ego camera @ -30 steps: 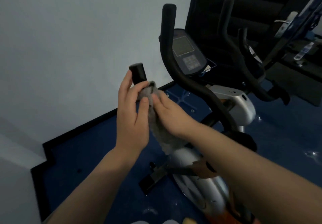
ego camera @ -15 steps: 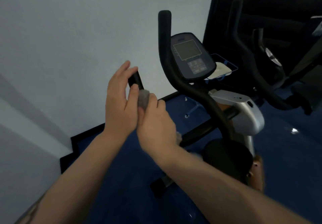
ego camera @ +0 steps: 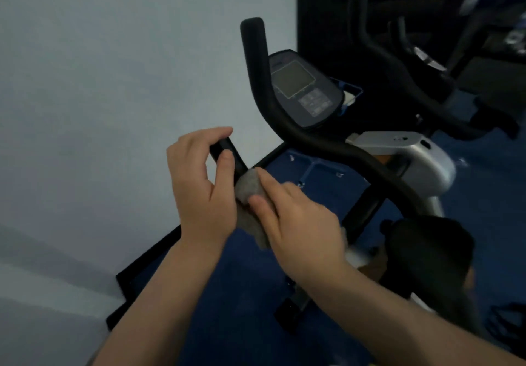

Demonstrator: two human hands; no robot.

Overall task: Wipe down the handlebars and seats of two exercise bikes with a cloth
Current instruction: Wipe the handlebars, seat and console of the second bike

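Handlebars first: the left grip of the near bike runs as a short black bar, its long axis rising up and away from you and leaning a little left, with the capped end uppermost, just under your left fingertips. Your left hand curls round that top end, fingers over the far side and thumb on the near side, steadying it. Directly below, touching the same bar, sits the grey cloth, bunched round the grip, with a tail hanging down between your wrists. Your right hand pinches the cloth against the bar, forefinger lying along the top and thumb underneath.

So the unwiped length lies up-axis from your right fingers, toward your left hand; the right hand is the nearer one to work with. Judging by this, the next stroke should follow the bar's axis, and your left hand may have to give way. The right grip stands upright beside the console, well apart. The seat sits low to your right, untouched.
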